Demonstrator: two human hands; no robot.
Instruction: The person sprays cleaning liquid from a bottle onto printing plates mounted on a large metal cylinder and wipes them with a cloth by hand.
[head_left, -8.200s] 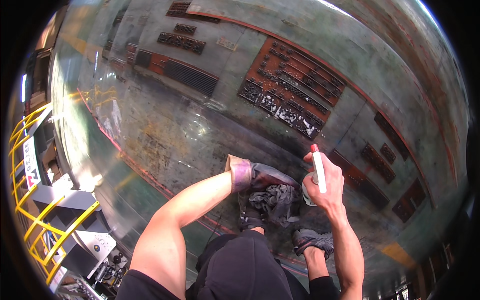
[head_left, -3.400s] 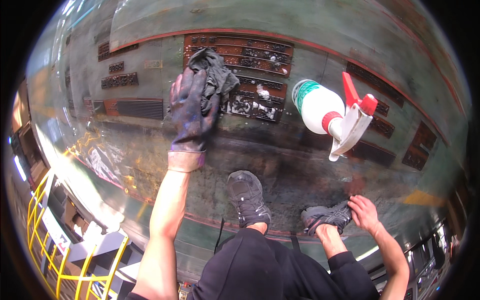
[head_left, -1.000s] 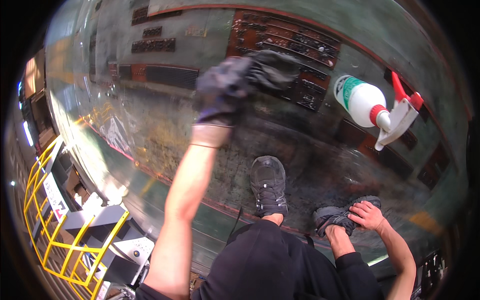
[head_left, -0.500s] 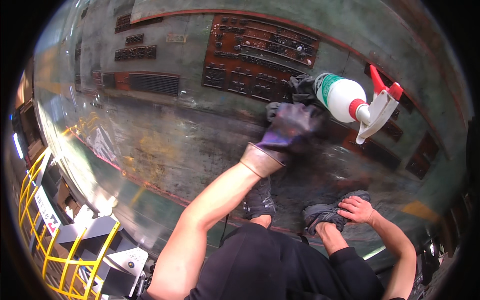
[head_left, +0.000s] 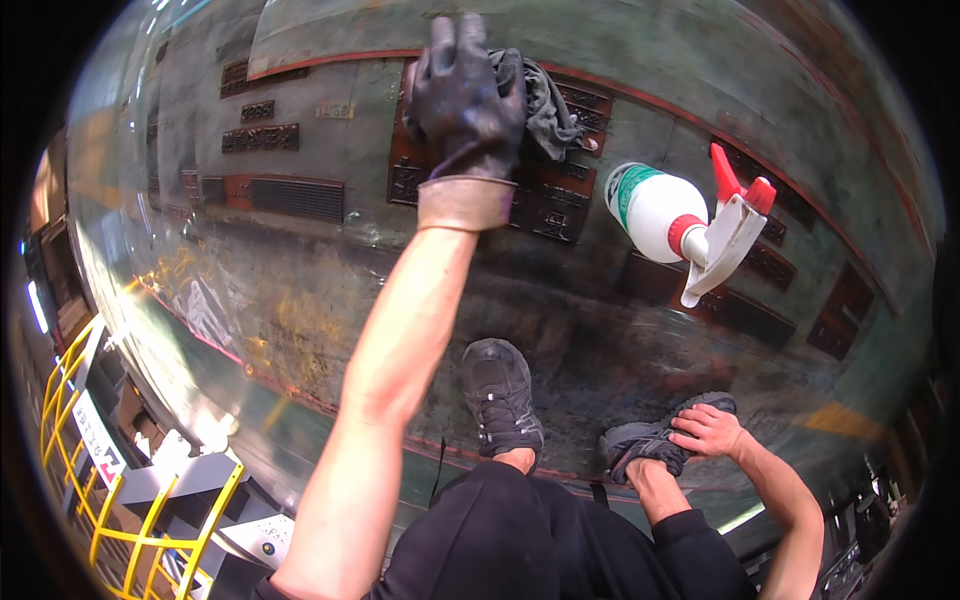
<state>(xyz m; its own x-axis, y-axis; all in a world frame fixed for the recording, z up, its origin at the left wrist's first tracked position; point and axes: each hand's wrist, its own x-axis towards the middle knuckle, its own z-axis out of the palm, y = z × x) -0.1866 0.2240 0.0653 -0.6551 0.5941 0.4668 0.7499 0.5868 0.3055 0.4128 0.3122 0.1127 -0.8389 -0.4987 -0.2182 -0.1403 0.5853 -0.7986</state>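
My left hand (head_left: 465, 110), in a dark glove with a pale cuff, presses down on a raised-letter reddish-brown plate (head_left: 560, 205). A crumpled dark grey rag (head_left: 548, 105) is pinned under the palm and thumb and bunches out to the right. Two gloved fingers point away from me, stretched out past it. To the right of the rag lies a white spray bottle (head_left: 668, 215) with a green label and a red and white trigger head, touched by neither hand. Bare, my right hand (head_left: 708, 430) rests with loosely spread fingers on my right shoe (head_left: 645, 445).
Smaller dark lettered plates (head_left: 260, 137) and a ribbed panel (head_left: 297, 198) lie to the left on the green-grey surface. My left shoe (head_left: 500, 390) stands on that surface. Yellow railings (head_left: 150, 540) rise at the lower left.
My left hand has swept left and away from me, carrying the rag across the plate from beside the bottle. My left shoe shows more fully. My right hand stays on the shoe.
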